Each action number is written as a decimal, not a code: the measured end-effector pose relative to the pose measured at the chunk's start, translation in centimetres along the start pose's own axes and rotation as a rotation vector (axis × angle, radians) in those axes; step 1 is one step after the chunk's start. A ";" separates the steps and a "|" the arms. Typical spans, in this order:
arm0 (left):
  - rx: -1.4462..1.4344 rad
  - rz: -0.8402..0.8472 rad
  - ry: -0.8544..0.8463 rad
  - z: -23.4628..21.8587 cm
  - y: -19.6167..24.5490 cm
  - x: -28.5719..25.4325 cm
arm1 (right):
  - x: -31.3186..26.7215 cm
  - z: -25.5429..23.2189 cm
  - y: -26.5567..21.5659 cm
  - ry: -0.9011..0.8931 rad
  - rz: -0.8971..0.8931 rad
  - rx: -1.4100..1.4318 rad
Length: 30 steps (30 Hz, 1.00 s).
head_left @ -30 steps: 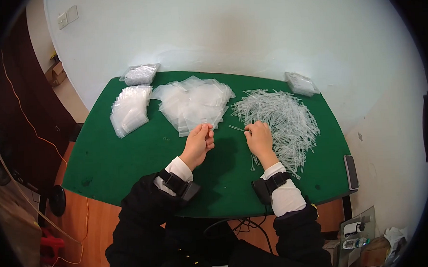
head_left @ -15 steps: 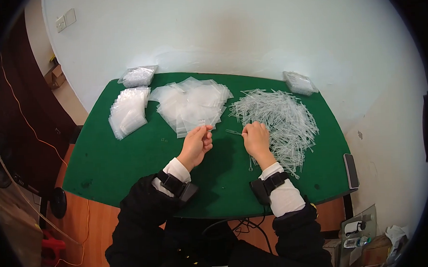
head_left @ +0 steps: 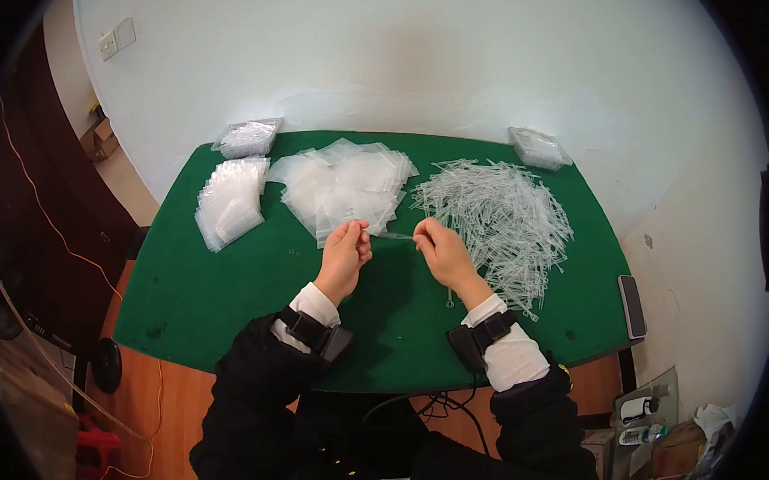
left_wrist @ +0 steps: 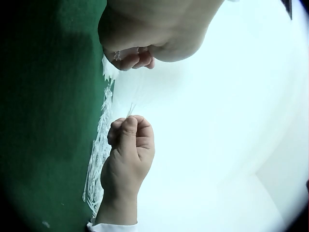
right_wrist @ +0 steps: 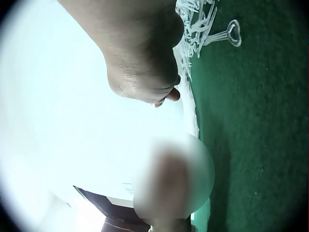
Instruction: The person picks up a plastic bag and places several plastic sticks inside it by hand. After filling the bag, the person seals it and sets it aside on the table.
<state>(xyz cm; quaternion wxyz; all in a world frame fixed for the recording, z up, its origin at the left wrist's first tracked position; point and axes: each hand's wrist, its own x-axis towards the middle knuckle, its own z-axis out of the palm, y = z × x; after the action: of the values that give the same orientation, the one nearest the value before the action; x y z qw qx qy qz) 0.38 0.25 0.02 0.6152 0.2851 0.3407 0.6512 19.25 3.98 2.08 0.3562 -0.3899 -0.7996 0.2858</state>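
Observation:
Over the green table (head_left: 233, 307), my left hand (head_left: 341, 263) pinches a small clear plastic bag (head_left: 349, 214) in front of the bag pile. To its right, my right hand (head_left: 445, 253) pinches a few thin clear plastic picks (head_left: 395, 235) between thumb and fingers, their tips toward the left hand. The left wrist view shows the picks (left_wrist: 130, 110) sticking out past the thumb. Beside the right hand lies a big heap of such picks (head_left: 521, 213); one loose pick (right_wrist: 234, 34) in the right wrist view has a heart-shaped loop end. The left hand is blurred there.
A spread pile of clear flat bags (head_left: 343, 177) lies behind the left hand. Filled bags (head_left: 230, 204) overlap in a row on the left. Clear packs stand at the back left (head_left: 249, 137) and back right (head_left: 539, 149). A phone-like device (head_left: 631, 306) sits on the right edge.
My right hand has moved left, away from the heap, carrying the picks up close to the left hand. The left hand has shifted slightly left with the bag.

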 end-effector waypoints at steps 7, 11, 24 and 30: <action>0.108 0.158 0.065 -0.3 -0.2 0.3 | 0.0 0.8 0.3 -0.018 -0.268 0.021; 0.221 0.156 0.029 -0.3 -0.3 0.3 | -0.2 0.9 -0.1 -0.051 -0.233 0.085; 0.250 0.004 -0.146 -0.2 -0.6 0.2 | 0.0 1.0 -0.9 0.106 -0.373 0.219; 0.205 -0.307 -0.393 0.8 0.1 -0.9 | -0.3 1.4 -0.5 0.003 -0.102 0.528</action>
<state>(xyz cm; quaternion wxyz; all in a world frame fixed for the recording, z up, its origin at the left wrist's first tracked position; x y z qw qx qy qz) 1.05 -0.61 0.63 0.7291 0.4118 0.3180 0.4446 18.10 3.16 1.56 0.4607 -0.2433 -0.7155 0.4655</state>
